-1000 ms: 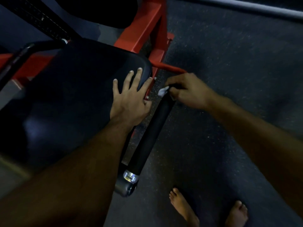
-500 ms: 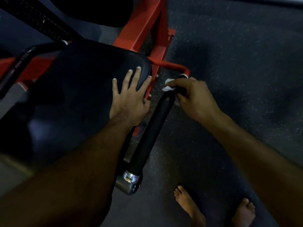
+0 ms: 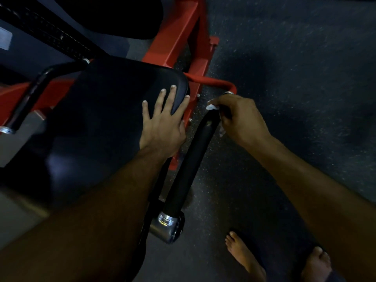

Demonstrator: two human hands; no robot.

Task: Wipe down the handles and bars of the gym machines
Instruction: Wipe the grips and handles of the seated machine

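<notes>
A black padded handle [image 3: 190,165] runs diagonally beside the seat, ending in a silver cap [image 3: 167,226] at its near end. My right hand [image 3: 242,121] curls round the handle's far end, holding a small white wipe [image 3: 212,107] against the grip; bits of the wipe show above and below my fingers. My left hand [image 3: 163,121] lies flat with fingers spread on the right edge of the black seat pad [image 3: 97,119].
The red machine frame [image 3: 181,37] rises behind the seat, with a thin red bar [image 3: 211,81] curving to the handle's top. A second black handle [image 3: 30,96] stands at the left. My bare feet [image 3: 244,255] are on the dark speckled floor [image 3: 295,68].
My right hand has slid up the handle with the wipe to the far end and turned over it. My left hand has stayed on the seat.
</notes>
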